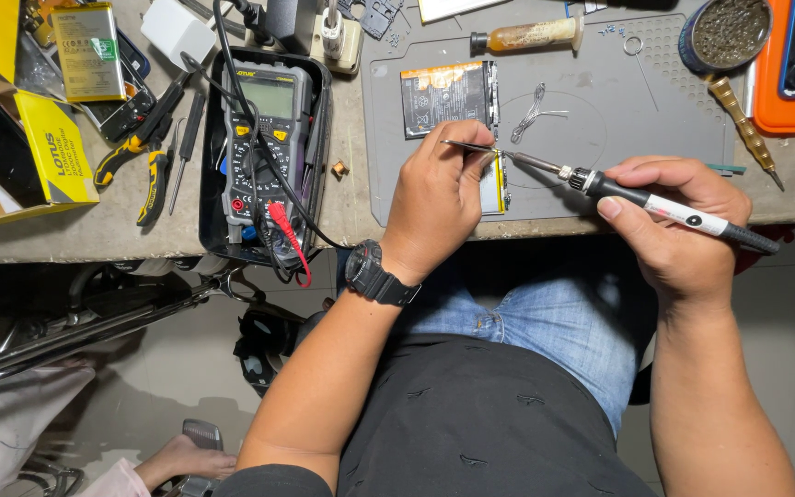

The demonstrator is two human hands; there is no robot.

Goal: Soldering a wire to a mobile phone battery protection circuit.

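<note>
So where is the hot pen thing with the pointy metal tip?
In the head view, the soldering iron is on the right side, held in the right hand. Its tip points left toward the left hand, above the grey work mat.

This is a small electronics repair workshop. On the worn beige workbench (pixel 66 235) lies a grey silicone work mat (pixel 655 120), and beside it a grey digital multimeter (pixel 269 129) with red and black test leads rests in a black tray. Yellow-handled pliers (pixel 144 147), a flat phone battery (pixel 87 51) and a round tin of brass cleaning wool (pixel 727 32) lie around. A black-handled soldering iron (pixel 655 204) is in use.
</note>
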